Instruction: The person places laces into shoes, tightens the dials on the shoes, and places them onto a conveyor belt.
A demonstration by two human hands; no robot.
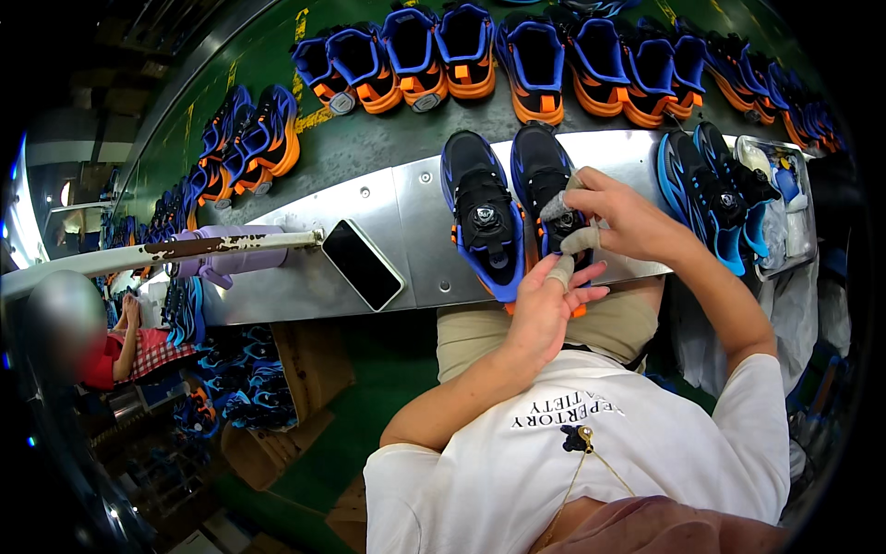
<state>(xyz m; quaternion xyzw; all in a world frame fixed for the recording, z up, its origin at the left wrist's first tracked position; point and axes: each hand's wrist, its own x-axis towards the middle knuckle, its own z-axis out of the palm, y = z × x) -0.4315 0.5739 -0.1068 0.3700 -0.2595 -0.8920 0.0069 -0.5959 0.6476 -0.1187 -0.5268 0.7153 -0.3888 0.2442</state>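
Note:
Two black sneakers with blue edging and orange heels lie side by side in front of me, toes away: the left sneaker [481, 208] and the right sneaker [532, 159]. Both have a round lacing dial on the tongue. My right hand [623, 217] reaches over the right sneaker, its wrapped thumb and forefinger closed around the dial, which they partly cover. At that sneaker's heel is my left hand [546, 309], its fingers loosely stretched and apart, the thumb wrapped too. It covers much of the shoe's opening and seems to grip nothing.
A phone [363, 265] lies on the metal ledge [415, 222], left of the sneakers. A lilac bottle [231, 251] stands behind a worn metal bar [249, 243]. Black and light-blue shoes [697, 189] and a clear tray [789, 208] sit right. More sneakers [411, 60] line the green belt.

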